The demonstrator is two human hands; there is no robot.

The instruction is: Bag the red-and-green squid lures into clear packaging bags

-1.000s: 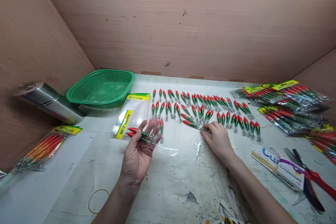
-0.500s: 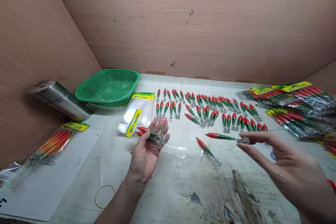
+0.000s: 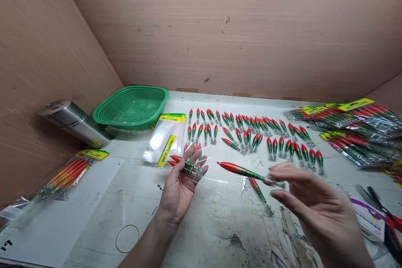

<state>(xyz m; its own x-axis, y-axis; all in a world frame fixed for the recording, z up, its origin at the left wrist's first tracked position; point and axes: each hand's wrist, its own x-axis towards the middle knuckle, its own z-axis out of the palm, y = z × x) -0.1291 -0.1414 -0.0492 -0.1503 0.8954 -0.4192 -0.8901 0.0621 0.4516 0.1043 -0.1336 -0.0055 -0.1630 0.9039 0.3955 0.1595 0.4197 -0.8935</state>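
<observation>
My left hand [image 3: 182, 184], palm up, holds red-and-green fishing lures [image 3: 188, 166] between thumb and fingers, with their hooks bunched toward the fingertips. Thin clear strands stick out beside that hand. In my right hand [image 3: 314, 205], thumb and forefinger pinch a single red-and-green fishing lure [image 3: 241, 170] by its hook end, its red tip pointing left toward the left hand. Below it, a loose lure [image 3: 259, 192] lies on the table. Behind both hands, several more lures [image 3: 248, 139] are laid out in rows, hooks toward me.
Left of the rows are labelled plastic bags [image 3: 165, 136], a green basket [image 3: 132, 106] and a steel flask [image 3: 75, 123]. A packed bag of orange lures [image 3: 70, 171] and a rubber band [image 3: 127, 238] lie nearer. Packed lures [image 3: 354, 125] are piled at right, above scissors [image 3: 385, 213].
My right hand has moved left and nearer with its lure, toward the left hand. Scissors and a purple-and-white card now show at the right. The left hand keeps its hold.
</observation>
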